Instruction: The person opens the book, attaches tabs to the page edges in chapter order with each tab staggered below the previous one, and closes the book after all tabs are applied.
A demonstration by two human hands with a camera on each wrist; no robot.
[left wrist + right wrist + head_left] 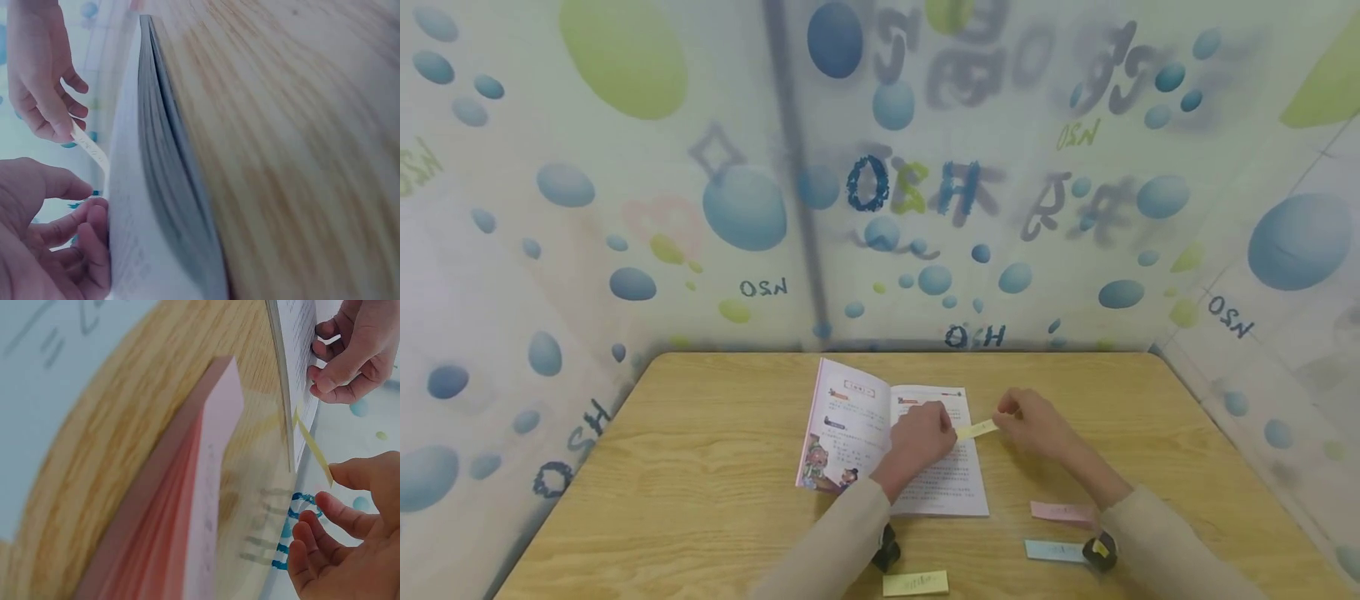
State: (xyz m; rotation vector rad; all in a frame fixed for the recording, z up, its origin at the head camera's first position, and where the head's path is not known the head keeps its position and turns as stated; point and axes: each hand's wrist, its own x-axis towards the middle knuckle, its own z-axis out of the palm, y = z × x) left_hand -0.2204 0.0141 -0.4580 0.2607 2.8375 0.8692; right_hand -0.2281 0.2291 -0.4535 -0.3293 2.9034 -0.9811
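Observation:
An open book (940, 492) with printed text and cartoon pictures lies on the wooden table. My left hand (923, 433) rests on its right page with loosely curled fingers, nothing visible between them. Just beyond that page's outer edge, my right hand (1030, 421) pinches one end of a narrow yellow sticky note (976, 429) between thumb and fingers. The note's other end meets the page beside my left fingertips, as the right wrist view shows with the note (312, 447) slanting up from the paper. Faint writing marks the note (90, 149) in the left wrist view.
Near my right forearm lie a pink sticky note pad (1062, 512) and a blue one (1056, 551). A yellow pad (916, 583) sits at the table's front. Behind the table (700, 450) stands a wall (880, 300) patterned with bubbles and lettering.

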